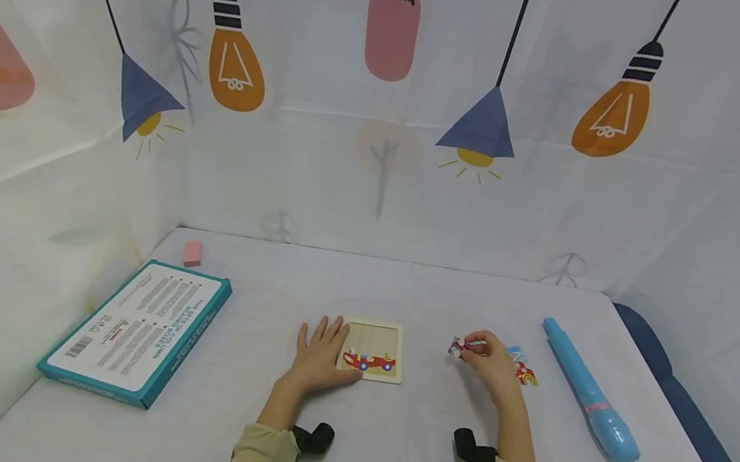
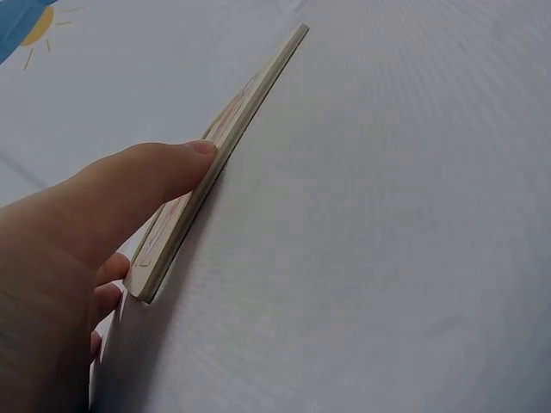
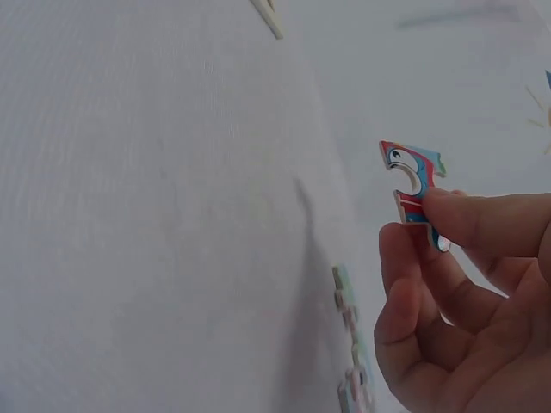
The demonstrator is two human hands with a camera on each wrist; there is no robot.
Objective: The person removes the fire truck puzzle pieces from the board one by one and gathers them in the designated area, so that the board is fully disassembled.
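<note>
A square wooden puzzle board [image 1: 392, 336] lies on the white table, its lower part filled with a red car picture [image 1: 371, 362]. At its left side rests my left hand [image 1: 317, 356], fingers straight and spread. In the left wrist view its thumb [image 2: 142, 176] lies on the board's rim [image 2: 258, 107]. My right hand [image 1: 491, 366] pinches a jigsaw piece [image 3: 420, 172] between thumb and fingers, held up over the table. Red, blue and white show on the piece, with a printed eye. Close beside this hand lie loose puzzle pieces [image 1: 526, 374], partly hidden behind it.
A teal-edged box [image 1: 132, 332] lies at the left, with a pink block [image 1: 192, 253] behind it. To the right is a long light-blue tube-shaped object [image 1: 589, 392]. Printed curtains [image 1: 295, 157] stand around the table, and a dark blue seat edge [image 1: 673, 400] shows at the right.
</note>
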